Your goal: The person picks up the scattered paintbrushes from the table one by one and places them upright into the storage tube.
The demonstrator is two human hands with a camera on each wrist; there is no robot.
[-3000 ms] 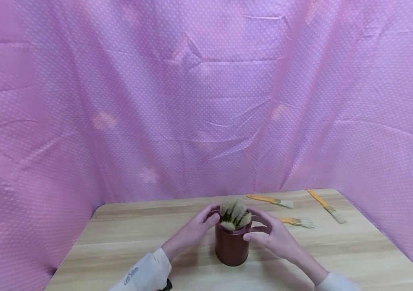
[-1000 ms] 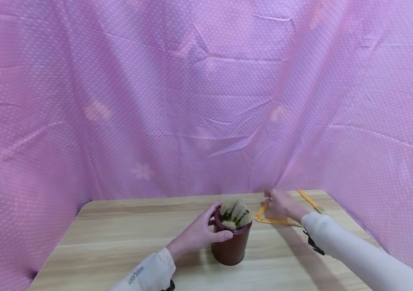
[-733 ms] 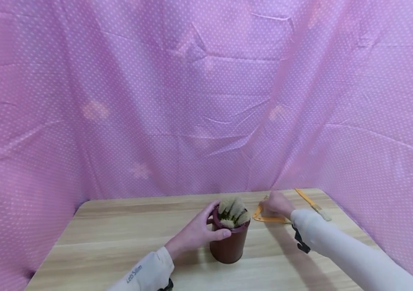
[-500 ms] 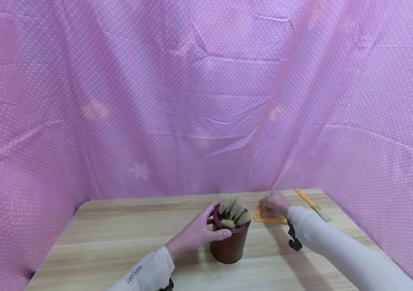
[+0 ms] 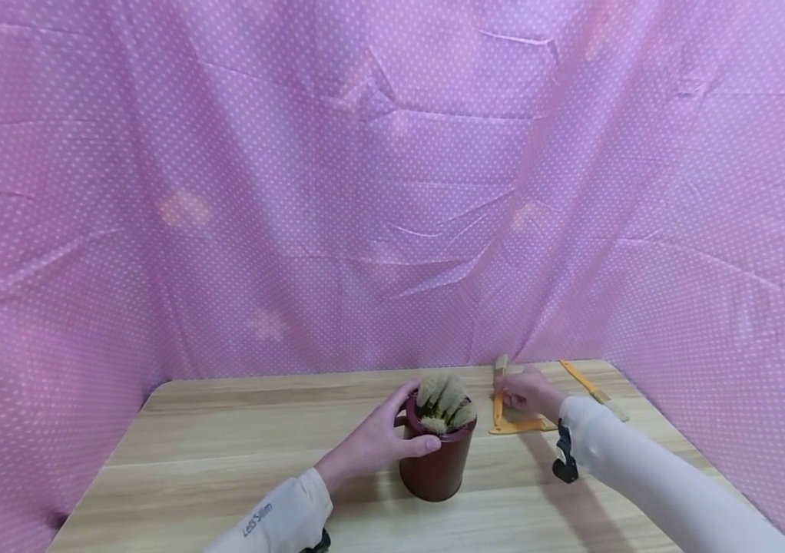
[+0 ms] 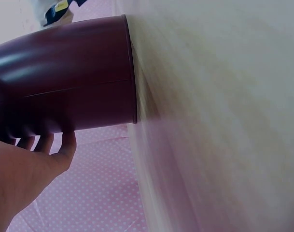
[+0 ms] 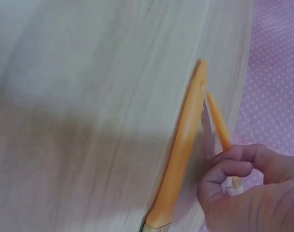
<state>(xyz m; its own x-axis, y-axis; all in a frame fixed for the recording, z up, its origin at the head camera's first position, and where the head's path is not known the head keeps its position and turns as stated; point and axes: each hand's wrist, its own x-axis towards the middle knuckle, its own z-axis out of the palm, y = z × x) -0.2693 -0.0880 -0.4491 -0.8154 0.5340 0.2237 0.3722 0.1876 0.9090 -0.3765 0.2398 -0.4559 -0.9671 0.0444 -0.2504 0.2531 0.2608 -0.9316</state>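
My left hand (image 5: pixel 382 442) grips the upper part of a dark red-brown can (image 5: pixel 434 472), thumb across the near side of its rim. Several beige, fluffy tufts (image 5: pixel 444 395) with green at their bases stick out of the can. In the left wrist view the can (image 6: pixel 74 77) has its base right at the tabletop, and fingers curl against its wall. Further right, my right hand (image 5: pixel 531 388) pinches an orange-handled paintbrush (image 5: pixel 498 411), its pale bristles pointing to the back edge. A second paintbrush (image 7: pixel 183 140) lies on the table beside the held brush's handle (image 7: pixel 218 118).
A third orange paintbrush (image 5: pixel 581 378) lies near the back right corner of the wooden table (image 5: pixel 240 430). Pink dotted cloth (image 5: pixel 337 230) hangs behind the table and along both sides. The table's back edge runs just behind the right hand.
My right hand has left the can, gone to the brushes at the right and taken hold of one. That brush has turned, bristles now toward the back. The left hand keeps holding the can.
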